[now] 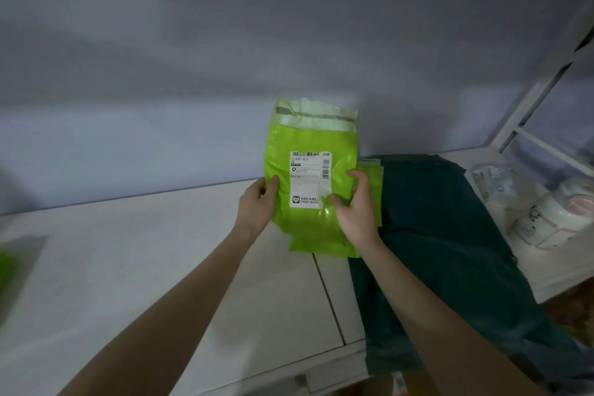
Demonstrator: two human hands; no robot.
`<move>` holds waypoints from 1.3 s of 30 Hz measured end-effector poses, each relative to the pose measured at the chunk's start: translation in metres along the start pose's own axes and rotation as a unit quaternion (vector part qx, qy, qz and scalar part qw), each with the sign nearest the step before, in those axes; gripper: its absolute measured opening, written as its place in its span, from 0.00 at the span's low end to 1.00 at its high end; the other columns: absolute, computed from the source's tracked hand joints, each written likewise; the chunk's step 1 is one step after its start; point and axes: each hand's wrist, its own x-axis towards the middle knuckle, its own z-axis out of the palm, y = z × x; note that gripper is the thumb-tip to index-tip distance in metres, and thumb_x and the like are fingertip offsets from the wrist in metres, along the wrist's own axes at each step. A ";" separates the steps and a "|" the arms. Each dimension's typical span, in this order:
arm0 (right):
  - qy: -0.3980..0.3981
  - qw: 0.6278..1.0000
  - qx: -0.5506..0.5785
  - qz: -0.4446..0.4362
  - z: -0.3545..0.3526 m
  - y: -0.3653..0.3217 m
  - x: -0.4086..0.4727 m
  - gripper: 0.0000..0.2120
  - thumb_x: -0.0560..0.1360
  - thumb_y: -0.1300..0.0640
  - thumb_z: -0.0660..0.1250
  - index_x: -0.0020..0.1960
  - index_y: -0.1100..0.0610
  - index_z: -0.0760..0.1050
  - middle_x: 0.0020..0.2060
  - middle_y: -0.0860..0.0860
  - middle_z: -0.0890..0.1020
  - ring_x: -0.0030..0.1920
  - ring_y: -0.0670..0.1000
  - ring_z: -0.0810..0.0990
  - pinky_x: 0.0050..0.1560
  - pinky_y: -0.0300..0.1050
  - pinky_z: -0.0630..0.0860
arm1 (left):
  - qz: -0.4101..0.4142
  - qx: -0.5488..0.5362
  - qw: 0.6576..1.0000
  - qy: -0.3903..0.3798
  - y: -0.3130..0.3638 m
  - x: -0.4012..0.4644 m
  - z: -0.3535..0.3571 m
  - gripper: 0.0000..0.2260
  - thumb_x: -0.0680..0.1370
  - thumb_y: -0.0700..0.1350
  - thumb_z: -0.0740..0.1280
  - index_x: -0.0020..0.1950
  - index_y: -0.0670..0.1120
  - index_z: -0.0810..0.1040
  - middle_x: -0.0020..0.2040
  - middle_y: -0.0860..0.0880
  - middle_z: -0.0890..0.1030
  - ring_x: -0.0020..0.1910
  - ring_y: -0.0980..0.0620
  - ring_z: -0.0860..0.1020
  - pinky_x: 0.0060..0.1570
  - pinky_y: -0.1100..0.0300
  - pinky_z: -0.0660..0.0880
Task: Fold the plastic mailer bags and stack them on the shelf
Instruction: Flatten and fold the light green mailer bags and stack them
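Above white shelf top, near grey wall: I saw lime-green plastic mailer bag with white shipping label held upright. Left hand pinched its left edge, thumb on front. Right hand gripped right edge low down, fingers curled round film. More green mailer film lay behind, on dark teal cloth. I judged bag light, limp, slick, crinkly; label stiffer. Best hold: opposite side edges, then crease across middle.
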 end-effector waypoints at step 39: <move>-0.130 0.855 -0.362 -0.346 0.223 -0.010 -0.227 0.21 0.71 0.43 0.61 0.56 0.55 0.73 0.54 0.56 0.76 0.56 0.56 0.70 0.54 0.50 0.68 | -0.093 0.094 0.991 0.033 -0.153 -0.118 -0.250 0.14 0.79 0.50 0.62 0.42 0.45 0.82 0.36 0.49 0.83 0.32 0.56 0.79 0.37 0.60 0.76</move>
